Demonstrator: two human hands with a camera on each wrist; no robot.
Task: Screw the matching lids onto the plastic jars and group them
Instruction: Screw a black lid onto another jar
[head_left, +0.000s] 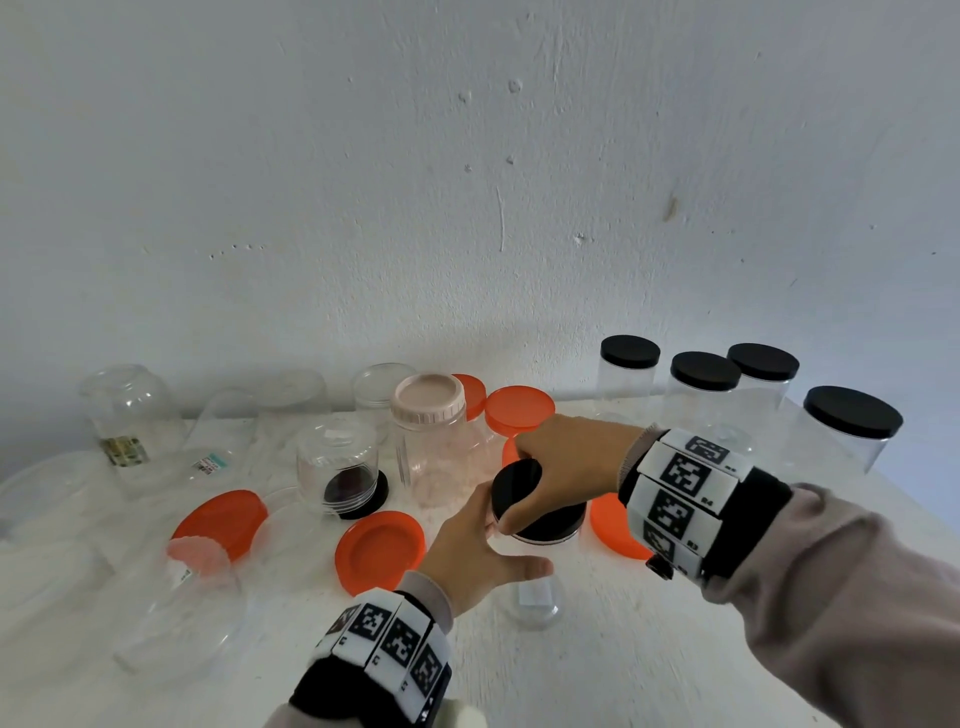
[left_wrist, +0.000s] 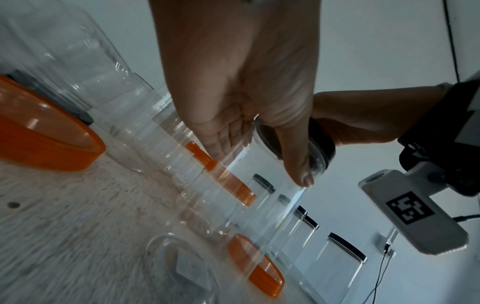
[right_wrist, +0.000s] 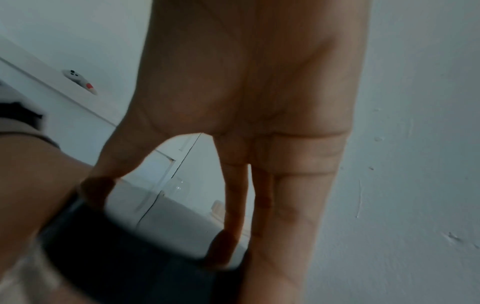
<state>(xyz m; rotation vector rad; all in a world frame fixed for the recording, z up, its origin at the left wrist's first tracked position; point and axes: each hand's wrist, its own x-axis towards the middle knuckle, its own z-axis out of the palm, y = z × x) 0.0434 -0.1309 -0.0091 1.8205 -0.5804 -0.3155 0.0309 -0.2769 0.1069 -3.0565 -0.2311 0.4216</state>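
A clear plastic jar (head_left: 535, 597) stands tilted near the table's front centre with a black lid (head_left: 540, 514) on its mouth. My left hand (head_left: 498, 545) grips the jar's body just below the lid, thumb on the near side. From above, my right hand (head_left: 540, 483) grips the lid's rim with curled fingers. The left wrist view has my left hand (left_wrist: 259, 158) wrapped round the jar (left_wrist: 262, 201), the black lid (left_wrist: 324, 144) at its top. In the right wrist view my right hand (right_wrist: 161, 222) pinches the blurred black lid (right_wrist: 130, 257).
Several clear jars with black lids (head_left: 704, 371) stand grouped at the back right. Orange lids (head_left: 379, 551) lie around the hands. A pink-lidded jar (head_left: 431, 436) and an upturned jar on a black lid (head_left: 343, 478) stand behind. Lidless clear jars (head_left: 130, 415) crowd the left.
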